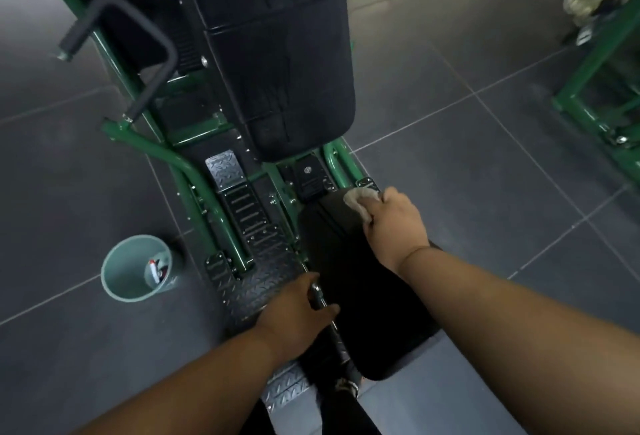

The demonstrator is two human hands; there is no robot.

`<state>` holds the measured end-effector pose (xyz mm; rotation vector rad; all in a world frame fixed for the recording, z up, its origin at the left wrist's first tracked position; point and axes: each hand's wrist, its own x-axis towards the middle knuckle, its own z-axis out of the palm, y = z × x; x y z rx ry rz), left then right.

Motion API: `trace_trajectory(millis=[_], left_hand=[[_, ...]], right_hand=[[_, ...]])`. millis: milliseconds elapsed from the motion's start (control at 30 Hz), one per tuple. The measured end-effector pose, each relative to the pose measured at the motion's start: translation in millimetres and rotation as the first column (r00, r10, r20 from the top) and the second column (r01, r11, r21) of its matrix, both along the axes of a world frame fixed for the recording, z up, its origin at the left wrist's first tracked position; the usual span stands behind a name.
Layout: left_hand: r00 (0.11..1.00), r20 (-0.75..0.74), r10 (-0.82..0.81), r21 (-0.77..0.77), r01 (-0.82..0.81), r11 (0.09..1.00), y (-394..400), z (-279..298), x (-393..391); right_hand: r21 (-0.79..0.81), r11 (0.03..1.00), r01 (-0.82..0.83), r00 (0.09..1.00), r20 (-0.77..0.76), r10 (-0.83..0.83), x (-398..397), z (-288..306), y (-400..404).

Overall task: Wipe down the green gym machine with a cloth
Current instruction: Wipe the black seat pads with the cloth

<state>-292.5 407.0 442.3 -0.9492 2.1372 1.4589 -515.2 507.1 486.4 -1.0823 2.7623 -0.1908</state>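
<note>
The green gym machine (145,143) runs from 6 to 12 o'clock, its top cut off by the frame edge; grey tiled floor (467,171) lies open at 3 and 9. Its near black pad (346,282) is dark, detail hard to read. A teal bucket (119,268) stands at 8. The right hand (394,223) grips a pale cloth (360,200) on the pad's far end; the left hand (294,310) holds a metal bar (320,299) at the pad's edge

Right hand (394,219) curled and pressing down, left hand (298,310) gripping, both arms outstretched
</note>
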Motion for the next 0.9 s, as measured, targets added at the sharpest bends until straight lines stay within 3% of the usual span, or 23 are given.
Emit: trace_trajectory(millis=[133, 300, 400, 733, 900], left_hand=[[1.0, 0.003, 0.015, 0.029, -0.015, 0.999, -1, 3, 10], [0.996, 0.013, 0.084, 0.072, -0.084, 0.994, -4, -1, 32], [0.993, 0.024, 0.119, 0.078, -0.121, 0.99, -8, -8, 44], [0.98, 0.037, 0.197, 0.095, -0.2, 0.975, -38, -17, 27], [0.971, 0.048, 0.232, 0.125, -0.236, 0.964, -41, -18, 12]], right_hand=[[0.135, 0.991, 0.016, 0.998, 0.061, -0.025, -19, -14, -52], [0.326, 0.926, -0.19, 0.95, 0.299, 0.09, -30, -43, -101], [0.396, 0.881, -0.26, 0.938, 0.319, 0.133, -21, -60, -112], [0.319, 0.795, -0.516, 0.824, 0.44, 0.358, 10, -46, -92], [0.304, 0.804, -0.511, 0.833, 0.407, 0.376, -9, -63, -94]])
